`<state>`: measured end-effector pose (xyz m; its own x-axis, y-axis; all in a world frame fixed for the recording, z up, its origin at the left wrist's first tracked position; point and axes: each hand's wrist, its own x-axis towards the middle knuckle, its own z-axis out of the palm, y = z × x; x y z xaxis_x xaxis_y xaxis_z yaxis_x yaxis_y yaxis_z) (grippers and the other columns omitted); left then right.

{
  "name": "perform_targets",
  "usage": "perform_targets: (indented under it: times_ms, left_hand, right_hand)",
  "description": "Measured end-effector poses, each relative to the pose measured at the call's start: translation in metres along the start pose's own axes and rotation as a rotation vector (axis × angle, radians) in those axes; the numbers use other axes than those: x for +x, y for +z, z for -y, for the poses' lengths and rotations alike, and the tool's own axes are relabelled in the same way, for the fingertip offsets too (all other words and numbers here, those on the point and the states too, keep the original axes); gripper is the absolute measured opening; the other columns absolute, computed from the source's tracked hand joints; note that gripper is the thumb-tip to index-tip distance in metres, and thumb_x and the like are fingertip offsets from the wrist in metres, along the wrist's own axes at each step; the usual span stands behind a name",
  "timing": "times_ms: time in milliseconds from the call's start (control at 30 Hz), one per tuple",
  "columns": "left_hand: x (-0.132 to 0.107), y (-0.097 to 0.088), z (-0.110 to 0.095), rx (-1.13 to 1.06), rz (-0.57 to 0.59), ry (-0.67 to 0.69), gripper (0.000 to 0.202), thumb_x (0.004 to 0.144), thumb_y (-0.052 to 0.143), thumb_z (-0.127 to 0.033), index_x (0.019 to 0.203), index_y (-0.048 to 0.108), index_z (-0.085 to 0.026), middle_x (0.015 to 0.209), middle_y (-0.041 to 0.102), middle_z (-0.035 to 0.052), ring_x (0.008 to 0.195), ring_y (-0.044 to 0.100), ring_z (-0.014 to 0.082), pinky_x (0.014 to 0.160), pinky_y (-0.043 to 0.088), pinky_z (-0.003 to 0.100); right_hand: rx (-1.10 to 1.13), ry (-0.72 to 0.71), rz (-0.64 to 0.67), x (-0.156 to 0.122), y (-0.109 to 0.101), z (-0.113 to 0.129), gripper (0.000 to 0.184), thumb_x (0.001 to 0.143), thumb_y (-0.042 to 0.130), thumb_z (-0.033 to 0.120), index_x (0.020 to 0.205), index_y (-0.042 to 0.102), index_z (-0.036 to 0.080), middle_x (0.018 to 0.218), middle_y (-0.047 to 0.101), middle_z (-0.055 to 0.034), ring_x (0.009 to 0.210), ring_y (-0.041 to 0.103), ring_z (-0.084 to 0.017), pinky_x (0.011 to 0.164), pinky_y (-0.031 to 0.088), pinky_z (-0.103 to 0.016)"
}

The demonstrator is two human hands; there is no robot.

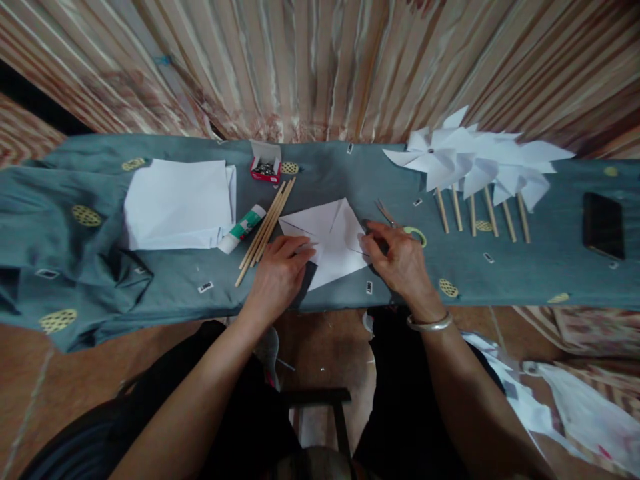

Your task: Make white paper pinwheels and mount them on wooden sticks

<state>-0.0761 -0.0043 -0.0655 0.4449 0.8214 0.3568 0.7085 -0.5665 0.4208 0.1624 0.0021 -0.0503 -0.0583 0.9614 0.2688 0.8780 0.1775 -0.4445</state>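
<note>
A square white paper sheet point(340, 250) lies turned at an angle on the cloth, with slits running inward from its corners. My left hand point(283, 267) is at its left side, fingers closed together on the paper by a slit. On the right edge, my right hand point(397, 257) has its thumb and fingertips closed at the paper near another slit. Scissors point(415, 233) with a pale green handle lie just beyond my right hand, partly hidden by it. Several wooden sticks point(270, 227) rest beside my left hand, next to a green and white glue stick point(243, 228).
A stack of white paper point(177, 203) lies at left. An open red box point(266, 163) holds small metal pieces. Several white paper pinwheels point(475, 160) on sticks lie at right, with a dark phone point(603, 225) beyond. A striped curtain point(320, 67) hangs behind the cloth-covered table point(320, 301).
</note>
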Motion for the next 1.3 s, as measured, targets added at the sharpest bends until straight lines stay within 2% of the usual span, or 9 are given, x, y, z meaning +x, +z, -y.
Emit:
perform_targets:
  times_ms: [133, 267, 367, 500, 600, 800, 933, 1100, 1300]
  left_hand:
    - [0.001, -0.009, -0.005, -0.001, -0.061, -0.002, 0.027, 0.09, 0.049, -0.009, 0.107, 0.07, -0.017, 0.122, 0.064, 0.0108, 0.112, 0.056, 0.026, 0.097, 0.05, 0.048]
    - [-0.004, -0.005, -0.026, -0.027, 0.034, 0.11, 0.022, 0.091, 0.06, -0.032, 0.105, 0.067, -0.016, 0.106, 0.068, 0.0106, 0.1, 0.058, 0.0258, 0.085, 0.051, 0.042]
    - [-0.007, 0.004, -0.036, 0.017, 0.12, 0.129, 0.02, 0.091, 0.061, -0.03, 0.103, 0.066, -0.015, 0.105, 0.068, 0.011, 0.096, 0.059, 0.0256, 0.081, 0.051, 0.041]
    - [-0.007, 0.01, -0.038, 0.054, 0.133, 0.131, 0.015, 0.095, 0.053, -0.022, 0.101, 0.064, -0.014, 0.101, 0.068, 0.01, 0.092, 0.061, 0.0225, 0.08, 0.052, 0.037]
    - [-0.007, 0.009, -0.039, 0.062, 0.126, 0.148, 0.017, 0.097, 0.049, -0.02, 0.097, 0.065, -0.014, 0.096, 0.069, 0.0088, 0.087, 0.062, 0.0203, 0.077, 0.054, 0.034]
    - [-0.01, 0.01, -0.035, 0.027, 0.072, 0.121, 0.017, 0.096, 0.049, -0.018, 0.1, 0.065, -0.014, 0.095, 0.069, 0.0085, 0.087, 0.065, 0.0196, 0.076, 0.056, 0.032]
    - [-0.01, 0.011, -0.034, -0.005, 0.038, 0.127, 0.016, 0.094, 0.05, -0.016, 0.097, 0.065, -0.013, 0.094, 0.07, 0.0082, 0.084, 0.066, 0.019, 0.076, 0.057, 0.031]
    - [-0.011, 0.004, -0.038, -0.005, 0.084, 0.149, 0.017, 0.094, 0.049, -0.017, 0.091, 0.066, -0.014, 0.091, 0.069, 0.0087, 0.084, 0.065, 0.0201, 0.074, 0.057, 0.032]
    - [-0.013, 0.002, -0.039, -0.009, 0.107, 0.148, 0.02, 0.094, 0.047, -0.017, 0.089, 0.066, -0.013, 0.09, 0.068, 0.0089, 0.082, 0.064, 0.0206, 0.073, 0.056, 0.033]
  right_hand:
    - [0.0, 0.032, 0.024, -0.01, -0.002, 0.006, 0.031, 0.093, 0.054, 0.041, 0.104, 0.072, 0.019, 0.077, 0.075, -0.0056, 0.074, 0.071, -0.023, 0.075, 0.053, -0.037]
    - [-0.038, 0.008, 0.034, -0.015, -0.001, 0.009, 0.031, 0.093, 0.053, 0.04, 0.103, 0.072, 0.017, 0.076, 0.074, -0.007, 0.074, 0.071, -0.024, 0.076, 0.052, -0.037]
    - [-0.073, -0.024, 0.029, -0.018, -0.002, 0.009, 0.032, 0.094, 0.052, 0.04, 0.102, 0.072, 0.016, 0.081, 0.075, -0.0091, 0.078, 0.07, -0.025, 0.081, 0.052, -0.04]
    - [-0.059, -0.05, -0.026, -0.02, -0.004, 0.006, 0.03, 0.094, 0.049, 0.033, 0.106, 0.071, 0.017, 0.101, 0.075, -0.0119, 0.096, 0.068, -0.029, 0.093, 0.049, -0.047]
    - [0.052, -0.083, -0.019, -0.02, -0.006, 0.002, 0.032, 0.094, 0.044, 0.023, 0.112, 0.069, 0.018, 0.114, 0.073, -0.0107, 0.108, 0.065, -0.027, 0.1, 0.048, -0.048]
    - [0.318, -0.072, 0.106, -0.022, -0.006, -0.002, 0.039, 0.087, 0.042, 0.011, 0.111, 0.07, 0.023, 0.124, 0.07, -0.0071, 0.119, 0.062, -0.021, 0.107, 0.047, -0.046]
    - [0.519, 0.009, 0.186, -0.022, -0.005, -0.003, 0.033, 0.081, 0.056, 0.013, 0.108, 0.072, 0.026, 0.131, 0.065, -0.0069, 0.127, 0.058, -0.023, 0.11, 0.043, -0.048]
    - [0.66, 0.056, 0.256, -0.022, -0.007, -0.003, 0.011, 0.08, 0.069, 0.024, 0.088, 0.076, 0.026, 0.129, 0.066, -0.0069, 0.128, 0.057, -0.025, 0.111, 0.042, -0.049]
    - [0.731, 0.068, 0.307, -0.024, -0.008, 0.0, 0.02, 0.08, 0.073, 0.029, 0.099, 0.075, 0.028, 0.138, 0.06, -0.0056, 0.131, 0.054, -0.025, 0.113, 0.039, -0.048]
